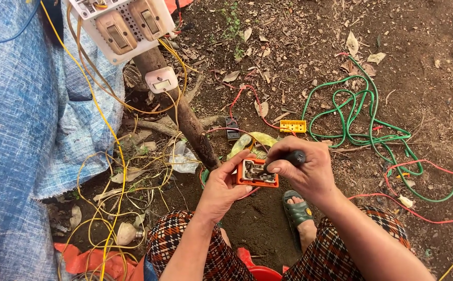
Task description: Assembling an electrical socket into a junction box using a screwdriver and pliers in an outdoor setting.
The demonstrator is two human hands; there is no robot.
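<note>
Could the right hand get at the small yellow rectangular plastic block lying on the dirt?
Probably not yet: the right hand grips a dark-handled tool, though bare dirt leaves the yellow block unobstructed.

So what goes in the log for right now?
left hand: holds orange switch box | right hand: grips screwdriver, tip on box | green wire: on ground

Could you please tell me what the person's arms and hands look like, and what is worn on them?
Both forearms are bare, with no sleeves in view. The left hand and right hand wear no gloves; no rings, watch or bracelets are visible.
</note>
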